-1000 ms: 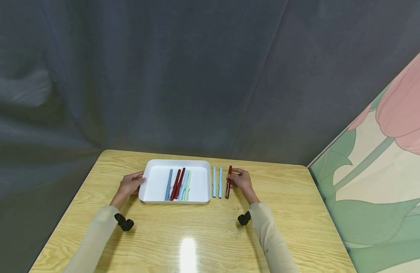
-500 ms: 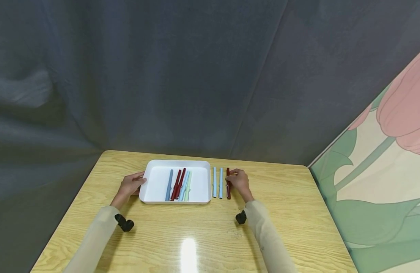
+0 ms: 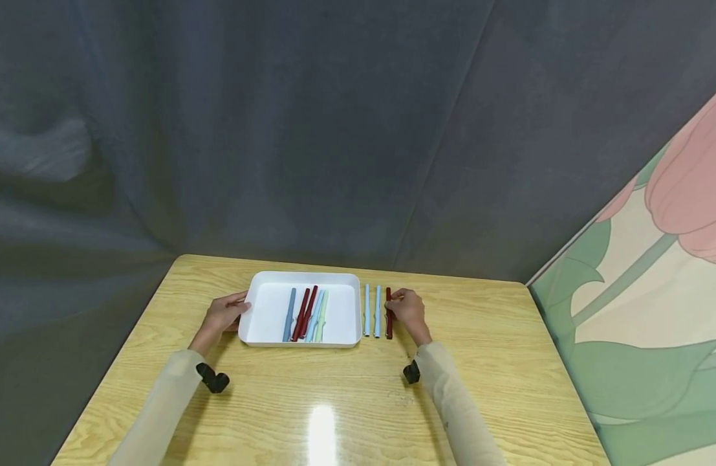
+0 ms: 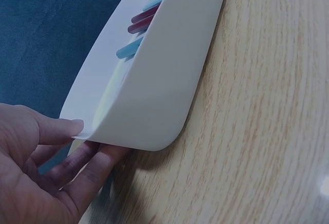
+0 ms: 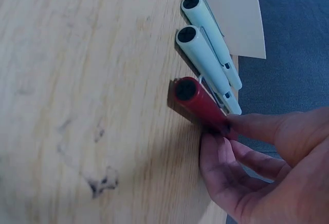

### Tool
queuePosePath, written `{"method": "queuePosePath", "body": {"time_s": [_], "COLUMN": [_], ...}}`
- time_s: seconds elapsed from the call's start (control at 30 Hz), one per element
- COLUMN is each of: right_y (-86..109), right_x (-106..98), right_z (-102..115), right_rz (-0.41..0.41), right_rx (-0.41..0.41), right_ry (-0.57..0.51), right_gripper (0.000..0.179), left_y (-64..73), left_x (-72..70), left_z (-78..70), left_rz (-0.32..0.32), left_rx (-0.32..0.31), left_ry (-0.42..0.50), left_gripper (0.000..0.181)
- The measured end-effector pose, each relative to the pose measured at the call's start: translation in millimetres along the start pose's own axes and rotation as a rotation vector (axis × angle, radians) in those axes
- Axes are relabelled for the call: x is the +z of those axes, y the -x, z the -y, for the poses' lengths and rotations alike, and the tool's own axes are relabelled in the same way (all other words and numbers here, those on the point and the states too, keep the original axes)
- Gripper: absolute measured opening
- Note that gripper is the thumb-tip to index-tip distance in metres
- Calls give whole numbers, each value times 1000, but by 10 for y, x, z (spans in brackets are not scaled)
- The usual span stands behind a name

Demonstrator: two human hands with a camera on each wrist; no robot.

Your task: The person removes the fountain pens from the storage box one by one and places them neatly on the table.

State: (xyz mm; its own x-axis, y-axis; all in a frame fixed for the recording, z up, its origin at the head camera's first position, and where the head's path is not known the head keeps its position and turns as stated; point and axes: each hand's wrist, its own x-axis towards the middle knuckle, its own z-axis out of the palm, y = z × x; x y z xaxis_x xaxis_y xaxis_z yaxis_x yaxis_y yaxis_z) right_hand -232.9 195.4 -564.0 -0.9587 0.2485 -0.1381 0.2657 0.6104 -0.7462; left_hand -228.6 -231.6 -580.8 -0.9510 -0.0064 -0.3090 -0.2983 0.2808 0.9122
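Note:
My left hand (image 3: pixel 222 315) grips the left wall of a white tray (image 3: pixel 264 333), thumb over the rim and fingers beneath it in the left wrist view. Several pens lie in the tray: a grey-blue pen (image 3: pixel 290 315), dark red pens (image 3: pixel 300 315), a light blue pen (image 3: pixel 314 317) and a pale green pen (image 3: pixel 321 317). Right of the tray, my right hand (image 3: pixel 408 312) pinches a dark red pen (image 5: pixel 201 103) between thumb and fingers, low over the table. Two light blue pens (image 5: pixel 205 59) lie parallel beside it, their clips showing in the right wrist view.
The wooden table (image 3: pixel 264 408) ends at a dark grey curtain (image 3: pixel 311 162) behind the tray. A panel with a tulip pattern (image 3: pixel 654 310) borders its right side. Dark smudges (image 5: pixel 100 183) mark the wood near my right hand.
My right hand has lowered the dark red pen and set it straighter beside the light blue pens, then stayed nearly still. The left hand and tray have not visibly moved.

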Motion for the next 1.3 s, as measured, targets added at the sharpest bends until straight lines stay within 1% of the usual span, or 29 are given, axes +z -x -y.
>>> {"method": "queuePosePath", "body": {"time_s": [0.23, 0.3, 0.47, 0.57, 0.63, 0.7, 0.87, 1.0, 1.13, 1.3], "right_y": [-57, -68, -66, -50, -38, -30, -23, -19, -1, 38], "right_x": [-38, -50, -48, -60, -77, -99, -137, -147, -151, -138], "right_z": [-46, -40, -27, -16, -1, 16, 50, 69, 101, 149], "right_rz": [20, 31, 35, 23, 15, 17, 69, 95, 120, 127], "right_rx": [-10, -4, 15, 17, 16, 14, 37, 57, 55, 55], "right_ry": [-11, -32, -27, -33, -72, -140, -338, -439, -491, -513], "right_gripper": [20, 20, 19, 21, 24, 26, 30, 32, 38, 43], "left_y": [-5, -5, 8, 17, 22, 24, 21, 20, 15, -9], "left_x": [-23, -26, -30, -29, -28, -25, -21, -22, -30, -6], "left_z": [-9, -9, 5, 11, 13, 18, 29, 34, 38, 27], "left_rz": [14, 14, 13, 14, 16, 18, 14, 10, 8, 21], "left_rx": [-5, -9, -18, -19, -19, -23, -25, -14, -13, -28], "left_ry": [0, -4, -5, 0, 1, 4, -4, -2, 0, 7], "left_gripper": [53, 54, 54, 54, 54, 54, 53, 53, 53, 54]}}
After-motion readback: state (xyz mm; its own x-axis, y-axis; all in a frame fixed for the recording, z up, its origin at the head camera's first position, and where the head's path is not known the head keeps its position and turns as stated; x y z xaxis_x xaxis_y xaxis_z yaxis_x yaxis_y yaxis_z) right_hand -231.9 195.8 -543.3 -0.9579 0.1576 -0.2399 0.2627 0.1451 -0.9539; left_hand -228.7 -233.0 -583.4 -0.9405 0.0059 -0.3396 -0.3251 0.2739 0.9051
